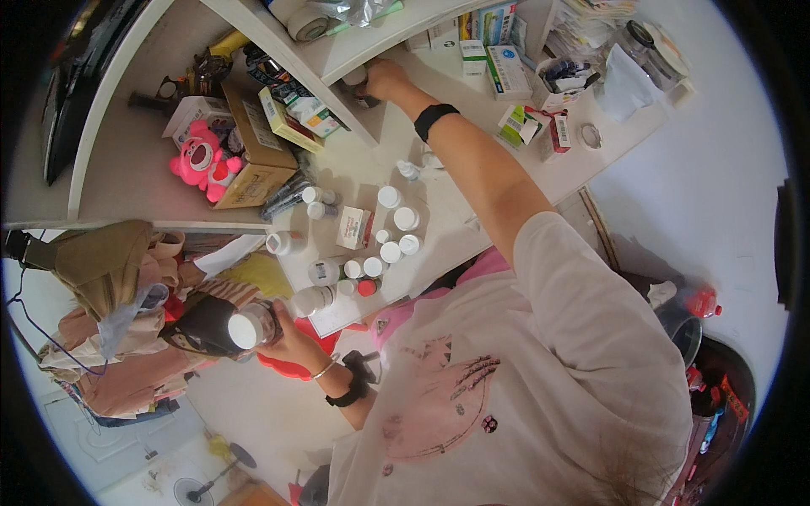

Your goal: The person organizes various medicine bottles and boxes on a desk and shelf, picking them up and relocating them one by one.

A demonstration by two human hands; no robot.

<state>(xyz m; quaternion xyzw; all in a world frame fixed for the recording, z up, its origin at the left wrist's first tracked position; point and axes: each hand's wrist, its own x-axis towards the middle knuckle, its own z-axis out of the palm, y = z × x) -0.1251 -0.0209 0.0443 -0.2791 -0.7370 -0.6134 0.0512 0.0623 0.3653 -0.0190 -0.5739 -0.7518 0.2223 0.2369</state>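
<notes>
My left hand (283, 341) holds a clear jar with a white lid (245, 330) off the table's left corner. Reaching into the shelf corner at the top, my right hand (387, 81) is closed around a shaded bottle (355, 77); its fingers are partly hidden. Between the hands, white-capped bottles (406, 219) stand grouped on the white table, with a red-capped one (367, 288) near the edge. A small white and red box (354, 228) stands among them. More white bottles (313, 300) are at the table's left end, and a small dropper bottle (408, 169) is nearer my right forearm.
A white shelf divider (342, 104) rises beside my right hand. Left of it are a cardboard box (256, 174) and a pink plush bear (205, 158). Medicine boxes (508, 73) and a pen holder (562, 82) stand at the right. Piled clothes (120, 379) lie beyond my left hand.
</notes>
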